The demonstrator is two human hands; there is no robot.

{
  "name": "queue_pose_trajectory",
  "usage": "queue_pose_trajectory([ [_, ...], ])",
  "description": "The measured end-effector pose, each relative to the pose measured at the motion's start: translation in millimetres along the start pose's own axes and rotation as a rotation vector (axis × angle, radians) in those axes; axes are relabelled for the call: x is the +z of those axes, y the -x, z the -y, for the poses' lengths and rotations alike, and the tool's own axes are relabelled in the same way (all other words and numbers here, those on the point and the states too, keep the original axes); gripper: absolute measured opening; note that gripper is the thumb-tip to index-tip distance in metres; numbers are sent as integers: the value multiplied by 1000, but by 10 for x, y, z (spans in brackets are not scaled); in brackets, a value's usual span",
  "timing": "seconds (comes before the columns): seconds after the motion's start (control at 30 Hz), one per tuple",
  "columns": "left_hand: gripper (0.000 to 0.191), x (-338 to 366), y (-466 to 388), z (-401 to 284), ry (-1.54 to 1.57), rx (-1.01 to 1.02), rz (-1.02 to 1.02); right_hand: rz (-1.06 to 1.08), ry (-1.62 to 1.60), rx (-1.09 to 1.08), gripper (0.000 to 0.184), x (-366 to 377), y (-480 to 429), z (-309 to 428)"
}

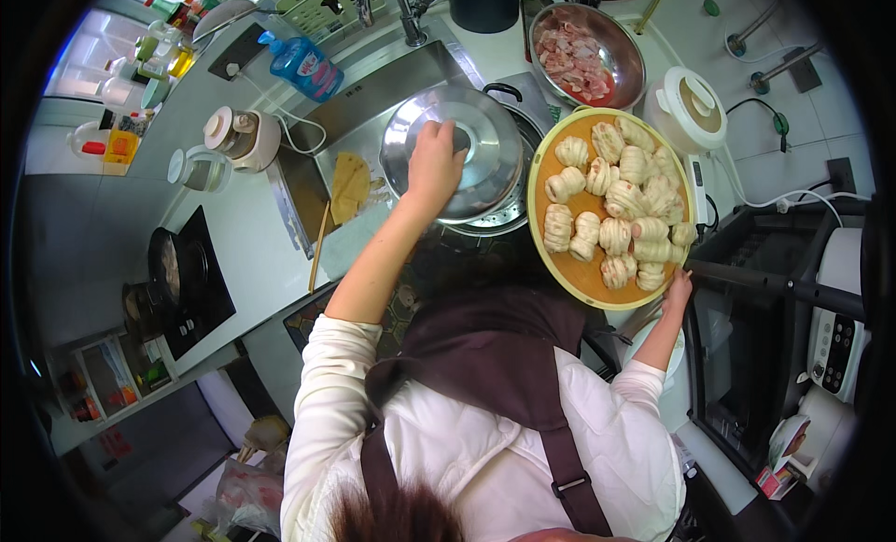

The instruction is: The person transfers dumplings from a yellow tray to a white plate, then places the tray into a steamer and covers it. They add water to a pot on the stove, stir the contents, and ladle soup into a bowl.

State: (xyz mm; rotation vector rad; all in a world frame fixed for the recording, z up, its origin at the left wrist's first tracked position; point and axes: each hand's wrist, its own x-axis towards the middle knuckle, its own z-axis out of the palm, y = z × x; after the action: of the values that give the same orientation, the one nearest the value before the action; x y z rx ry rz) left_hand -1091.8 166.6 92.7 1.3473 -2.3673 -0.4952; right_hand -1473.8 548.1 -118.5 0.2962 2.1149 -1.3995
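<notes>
My left hand [435, 165] grips the knob of a domed stainless-steel lid [491, 146]. The lid sits off to the left over a steamer pot [486, 227], whose perforated rack shows along the right and lower edge. Whether the lid touches the pot, I cannot tell. On the right, my right hand [677, 292] holds the lower right rim of a round tray [570, 267] with a yellow edge. Several pale rolled dough buns [626, 199], flecked with pink filling, are spread over it. Part of my right hand's fingers is hidden under the tray.
Behind the tray stand a steel bowl of raw sliced meat [574, 55] and a white rice cooker [686, 111]. Left of the pot are the sink [378, 87], a blue soap bottle [304, 66], a yellow cloth [350, 186] and chopsticks [319, 248]. A frying pan [168, 265] sits on the cooktop.
</notes>
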Motion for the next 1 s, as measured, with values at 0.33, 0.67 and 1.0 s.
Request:
queue_pose_trajectory([
  [0.33, 39, 280, -134, -8, -14, 30, 60, -129, -152, -9, 23, 102, -72, -114],
  [0.67, 49, 268, -87, -59, -165, 101, 110, -110, -67, -16, 21, 78, -74, -90],
  [1.0, 72, 275, 134, 180, -79, 51, -200, -97, 24, 9, 25, 6, -240, -165],
])
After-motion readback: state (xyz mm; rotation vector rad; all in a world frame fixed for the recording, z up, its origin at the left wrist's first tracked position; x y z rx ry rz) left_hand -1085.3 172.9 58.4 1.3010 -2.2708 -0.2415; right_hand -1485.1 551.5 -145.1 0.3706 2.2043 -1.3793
